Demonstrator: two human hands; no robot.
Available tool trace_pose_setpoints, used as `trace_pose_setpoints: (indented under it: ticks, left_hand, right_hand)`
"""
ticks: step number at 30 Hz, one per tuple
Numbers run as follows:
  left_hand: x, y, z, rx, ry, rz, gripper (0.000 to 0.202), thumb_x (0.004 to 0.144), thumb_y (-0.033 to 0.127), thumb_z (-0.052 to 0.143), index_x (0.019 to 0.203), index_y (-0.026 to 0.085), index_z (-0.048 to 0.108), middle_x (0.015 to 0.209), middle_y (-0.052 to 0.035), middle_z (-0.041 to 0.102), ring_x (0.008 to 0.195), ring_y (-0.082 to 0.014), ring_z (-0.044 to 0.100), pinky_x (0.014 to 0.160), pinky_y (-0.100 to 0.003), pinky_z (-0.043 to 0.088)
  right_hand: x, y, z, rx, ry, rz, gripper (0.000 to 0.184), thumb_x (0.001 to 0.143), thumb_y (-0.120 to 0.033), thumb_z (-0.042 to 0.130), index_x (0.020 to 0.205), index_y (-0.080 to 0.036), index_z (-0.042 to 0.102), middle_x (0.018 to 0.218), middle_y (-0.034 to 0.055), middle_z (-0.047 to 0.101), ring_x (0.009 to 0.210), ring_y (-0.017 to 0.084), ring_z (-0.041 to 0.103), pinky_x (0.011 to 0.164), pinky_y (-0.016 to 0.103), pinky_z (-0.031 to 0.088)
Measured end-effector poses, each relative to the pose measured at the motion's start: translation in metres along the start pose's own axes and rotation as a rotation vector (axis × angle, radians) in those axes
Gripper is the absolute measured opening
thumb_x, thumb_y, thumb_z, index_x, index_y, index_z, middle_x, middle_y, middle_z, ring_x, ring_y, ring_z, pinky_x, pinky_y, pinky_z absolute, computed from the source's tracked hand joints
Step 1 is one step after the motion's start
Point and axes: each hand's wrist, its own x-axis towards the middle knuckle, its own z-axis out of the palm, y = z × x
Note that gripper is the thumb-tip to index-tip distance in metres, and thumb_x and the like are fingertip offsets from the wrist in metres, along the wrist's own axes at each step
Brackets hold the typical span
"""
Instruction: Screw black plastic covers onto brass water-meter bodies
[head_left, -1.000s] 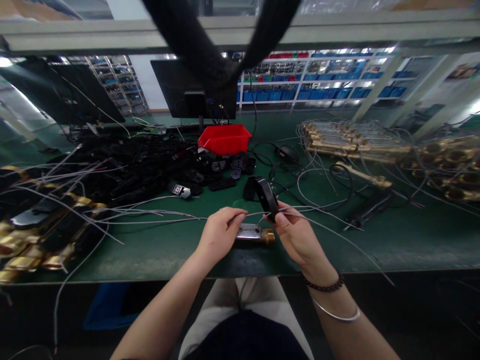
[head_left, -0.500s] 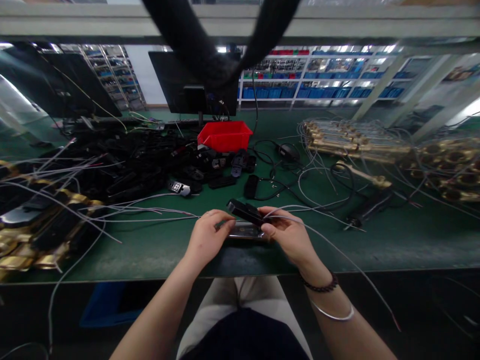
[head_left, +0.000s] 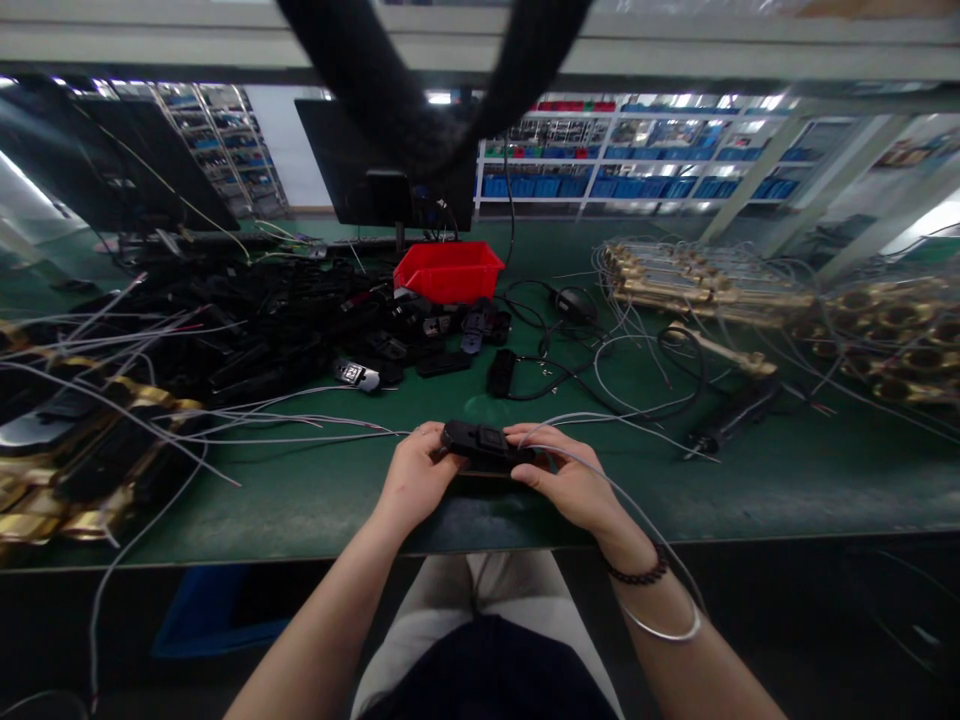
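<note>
Both my hands meet at the near edge of the green table (head_left: 300, 500). My left hand (head_left: 415, 475) and my right hand (head_left: 564, 480) are closed on the two ends of a black plastic cover (head_left: 480, 445), which lies flat over the metal part that I held before; that part is now hidden beneath it. A thin grey wire (head_left: 600, 425) runs from under my right fingers off to the right.
A heap of black plastic covers (head_left: 247, 330) fills the left. Brass parts with grey wires lie at the far left (head_left: 82, 450) and the right (head_left: 697, 280). A red bin (head_left: 448, 270) and a monitor (head_left: 375, 170) stand behind. Black cables (head_left: 555, 340) lie ahead.
My right hand brought the black cover down from upright and laid it flat over the metal and brass part. My left hand shifted its grip to the cover's left end.
</note>
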Motion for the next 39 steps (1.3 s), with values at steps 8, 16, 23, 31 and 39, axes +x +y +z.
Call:
trace_pose_setpoints:
  ticks: [8, 16, 23, 31, 39]
  left_hand:
    - [0.004, 0.004, -0.011, -0.043, -0.052, -0.033, 0.043, 0.069, 0.013, 0.065, 0.112, 0.02, 0.061, 0.105, -0.0055, 0.065, 0.096, -0.0183, 0.062, 0.086, -0.032, 0.05]
    - [0.008, 0.004, -0.008, 0.039, -0.076, -0.059, 0.033, 0.075, 0.019, 0.058, 0.108, 0.017, 0.064, 0.093, -0.0044, 0.069, 0.079, -0.0174, 0.064, 0.073, -0.029, 0.052]
    - [0.006, 0.01, -0.004, 0.148, -0.012, 0.02, 0.026, 0.075, 0.015, 0.053, 0.097, 0.018, 0.065, 0.088, -0.0024, 0.069, 0.078, -0.0165, 0.063, 0.074, -0.027, 0.051]
    - [0.006, 0.01, -0.003, 0.165, 0.007, 0.025, 0.021, 0.075, 0.016, 0.051, 0.089, 0.018, 0.065, 0.082, -0.0014, 0.068, 0.075, -0.0166, 0.063, 0.073, -0.027, 0.05]
    - [0.005, 0.011, -0.004, 0.146, 0.0, 0.032, 0.021, 0.076, 0.017, 0.05, 0.088, 0.019, 0.066, 0.082, -0.0015, 0.069, 0.074, -0.0168, 0.063, 0.073, -0.028, 0.05]
  right_hand:
    - [0.014, 0.009, 0.0, -0.05, -0.04, 0.212, 0.032, 0.075, -0.046, 0.063, 0.091, -0.018, 0.068, 0.088, 0.0066, 0.069, 0.076, 0.02, 0.064, 0.066, 0.032, 0.052]
    - [0.018, 0.006, 0.01, 0.221, 0.001, 0.368, 0.039, 0.069, -0.044, 0.065, 0.097, -0.02, 0.051, 0.069, -0.0023, 0.061, 0.057, 0.013, 0.058, 0.048, 0.023, 0.045]
    - [0.013, 0.013, 0.021, 0.106, 0.093, 0.307, 0.022, 0.059, -0.021, 0.06, 0.08, -0.019, 0.056, 0.07, -0.0015, 0.063, 0.068, 0.016, 0.06, 0.063, 0.028, 0.047]
    - [0.009, 0.013, 0.018, 0.186, 0.092, 0.296, 0.028, 0.057, -0.025, 0.063, 0.084, -0.019, 0.057, 0.079, 0.0025, 0.066, 0.074, 0.018, 0.063, 0.069, 0.031, 0.05]
    - [-0.003, 0.014, 0.019, 0.294, 0.235, 0.164, 0.035, 0.061, -0.019, 0.068, 0.082, -0.023, 0.041, 0.096, 0.0014, 0.062, 0.079, 0.015, 0.065, 0.068, 0.027, 0.053]
